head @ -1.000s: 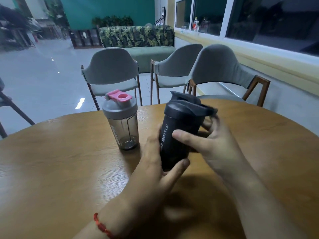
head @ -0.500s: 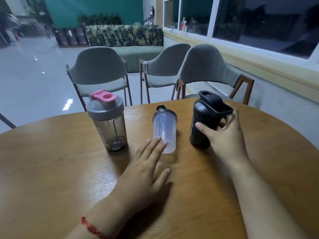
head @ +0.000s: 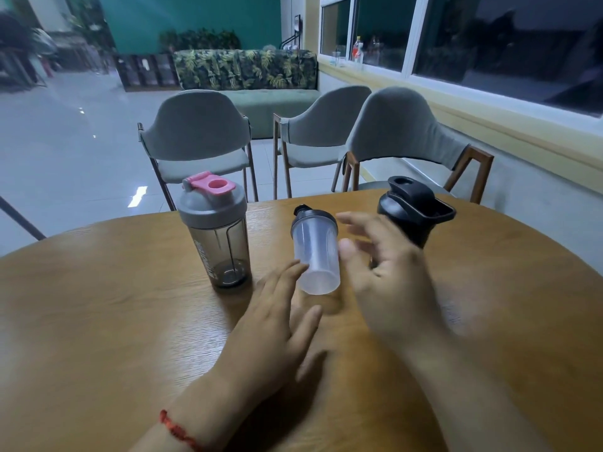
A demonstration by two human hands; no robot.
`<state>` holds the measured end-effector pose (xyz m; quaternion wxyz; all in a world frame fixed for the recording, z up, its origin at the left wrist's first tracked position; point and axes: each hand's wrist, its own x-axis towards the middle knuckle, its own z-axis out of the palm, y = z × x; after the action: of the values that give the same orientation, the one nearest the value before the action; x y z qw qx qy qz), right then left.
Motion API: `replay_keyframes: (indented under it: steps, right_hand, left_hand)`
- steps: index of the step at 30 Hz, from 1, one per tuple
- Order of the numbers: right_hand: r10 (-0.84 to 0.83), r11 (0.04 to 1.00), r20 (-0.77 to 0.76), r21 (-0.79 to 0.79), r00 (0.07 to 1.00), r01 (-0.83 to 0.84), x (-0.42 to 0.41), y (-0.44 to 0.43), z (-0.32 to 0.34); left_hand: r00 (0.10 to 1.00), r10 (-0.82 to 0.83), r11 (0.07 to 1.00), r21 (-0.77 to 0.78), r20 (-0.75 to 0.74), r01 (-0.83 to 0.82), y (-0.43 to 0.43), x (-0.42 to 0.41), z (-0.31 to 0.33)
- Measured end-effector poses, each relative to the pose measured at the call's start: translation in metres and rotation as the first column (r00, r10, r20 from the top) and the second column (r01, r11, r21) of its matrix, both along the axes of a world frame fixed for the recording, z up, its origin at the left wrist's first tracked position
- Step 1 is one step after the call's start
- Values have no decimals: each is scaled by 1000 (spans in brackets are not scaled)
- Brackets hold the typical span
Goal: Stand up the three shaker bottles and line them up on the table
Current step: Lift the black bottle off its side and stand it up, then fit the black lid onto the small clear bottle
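Nearest the camera, the left hand [head: 274, 324] lies low over the round wooden surface [head: 98, 321], a red cord bracelet [head: 177, 430] on its wrist. Its fingers are spread flat and its grip is apart, holding nothing; the fingertips [head: 295, 267] reach the lower left side of the clear bottle [head: 315, 252], though actual contact cannot be made out.

The right hand [head: 388, 282] hangs blurred just to the right of that bottle, fingers loosely splayed — its grip is likewise apart and empty. It partly covers the lower body of the black bottle [head: 412, 210].

The clear bottle lies on its side in the middle of the surface, its long axis running roughly away from the camera: the base faces the viewer, the dark cap points toward the far edge.

To its left the smoky grey bottle [head: 217, 233] stands upright, long axis vertical, grey lid with a pink flip spout on top. To the right and a little farther back, the black bottle also looks upright, its cap flipped up, but its foot is hidden behind the right hand.

The two standing bottles flank the lying one, each well apart from it.

Beyond the surface's far edge stand three grey chairs [head: 199, 138] — behind them a leaf-patterned sofa [head: 244, 70] and a window sill [head: 489, 102] along the right wall.
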<state>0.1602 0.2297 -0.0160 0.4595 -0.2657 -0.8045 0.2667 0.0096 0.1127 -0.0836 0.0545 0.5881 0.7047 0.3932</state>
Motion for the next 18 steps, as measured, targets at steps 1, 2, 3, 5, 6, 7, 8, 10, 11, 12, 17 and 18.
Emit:
replay_keyframes:
  steps: [1,2,3,5,6,7,8,10,11,12,17,18]
  right_hand:
    - [14,991,73,-134,997,-4,-10,0,-7]
    - [15,969,136,-245,991,19,-18,1,-15]
    - [12,938,166,-343,986,46,-24,4,-22]
    - [7,849,134,-524,991,65,-35,14,-36]
    - [10,805,106,-591,994,55,-39,17,-42]
    - [16,768,85,-639,996,42,-42,19,-47]
    - [22,743,49,-669,999,16,-44,20,-51]
    - [28,682,-78,-727,997,-76,-45,18,-56]
    - [30,644,-155,-753,987,-138,-44,18,-57]
    - [32,602,-230,-772,973,-203,-42,17,-57]
    - [148,677,-250,-680,957,-283,-35,16,-59]
    - [170,713,-202,-651,965,-261,-35,14,-59]
  left_hand:
    - [994,3,1000,5,112,-4,0,1,1]
    - [970,3,1000,4,244,-4,1,1,2]
    - [927,-3,1000,-7,374,6,3,2,4]
    - [814,-11,999,-24,580,30,11,0,7]
    - [777,-11,999,-21,630,31,16,-1,6]
    - [754,-17,1000,-6,657,28,21,-3,5]
    - [742,-15,1000,0,670,20,26,-5,4]
    - [736,-4,1000,7,676,-1,30,-7,2]
    - [723,-12,999,31,691,-13,30,-7,2]
    - [697,-27,997,72,717,-35,30,-9,0]
    - [664,-59,962,221,745,-163,24,-14,-1]
    - [717,-35,957,229,696,-175,23,-14,-1]
